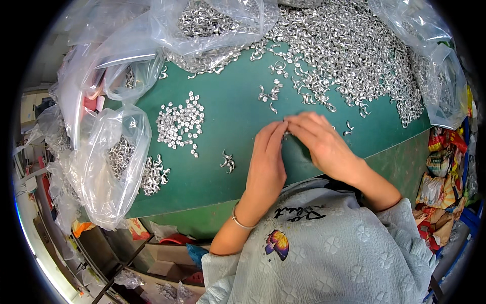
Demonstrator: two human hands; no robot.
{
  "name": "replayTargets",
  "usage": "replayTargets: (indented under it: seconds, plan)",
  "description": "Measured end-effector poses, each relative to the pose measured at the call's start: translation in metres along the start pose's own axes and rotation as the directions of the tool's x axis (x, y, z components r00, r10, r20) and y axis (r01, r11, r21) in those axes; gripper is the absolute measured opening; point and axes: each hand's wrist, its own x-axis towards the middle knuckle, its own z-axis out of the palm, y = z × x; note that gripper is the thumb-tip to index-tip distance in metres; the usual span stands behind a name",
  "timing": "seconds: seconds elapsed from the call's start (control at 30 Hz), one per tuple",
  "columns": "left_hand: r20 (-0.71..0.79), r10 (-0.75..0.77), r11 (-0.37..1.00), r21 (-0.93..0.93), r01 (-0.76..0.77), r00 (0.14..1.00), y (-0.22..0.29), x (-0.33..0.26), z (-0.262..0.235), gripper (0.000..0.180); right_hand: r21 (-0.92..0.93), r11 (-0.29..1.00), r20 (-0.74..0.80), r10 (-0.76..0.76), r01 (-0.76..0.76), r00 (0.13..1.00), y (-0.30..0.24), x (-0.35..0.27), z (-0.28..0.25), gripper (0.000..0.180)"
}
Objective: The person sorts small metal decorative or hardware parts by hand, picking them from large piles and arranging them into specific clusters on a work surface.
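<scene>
My left hand (267, 157) and my right hand (326, 147) meet at the fingertips just above the green tabletop (223, 116). Both are closed, fingers pressed together; a glint of silver metal shows beneath the fingertips, too small and covered to name. Beyond them lies a little cluster of curved silver metal pieces (273, 92). A few more curved pieces (228, 162) lie left of my left hand, and a couple of loose pieces (348, 128) sit right of my right hand. Farther left is a spread of small flower-shaped silver pieces (180, 121).
A large heap of curved silver pieces (349, 45) covers the far right of the table. Clear plastic bags of pieces stand at the left (114, 172), far side (212, 25) and right (445, 91). Below the left edge is a cardboard box (167, 261); colourful packages (439, 167) lie at right.
</scene>
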Motion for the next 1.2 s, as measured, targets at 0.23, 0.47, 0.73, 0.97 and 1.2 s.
replayTargets:
  seconds: [0.23,0.47,0.73,0.97,1.2]
  plan:
    - [0.017,0.029,0.994,0.103,-0.031,0.999,0.001,0.015,0.001,0.062,0.062,0.998,-0.142,-0.005,0.014,0.990,0.008,0.017,-0.001,0.045]
    - [0.142,-0.126,0.977,-0.152,0.148,0.982,0.001,-0.011,-0.015,0.047,0.329,0.924,0.121,0.161,-0.193,0.979,0.006,-0.008,-0.019,0.038]
    - [0.027,-0.052,0.983,0.177,0.047,0.998,0.004,0.017,0.001,0.068,-0.030,1.000,-0.115,-0.014,0.011,0.993,0.024,0.044,0.007,0.048]
    - [0.236,-0.062,0.972,0.236,0.005,0.970,0.000,0.003,-0.017,0.071,-0.199,0.980,0.219,0.044,0.001,0.975,0.019,0.001,-0.017,0.048]
    - [0.209,-0.086,0.918,0.396,-0.004,0.974,-0.004,0.020,-0.006,0.069,-0.221,0.974,0.159,0.079,-0.042,0.984,0.015,-0.001,-0.027,0.045]
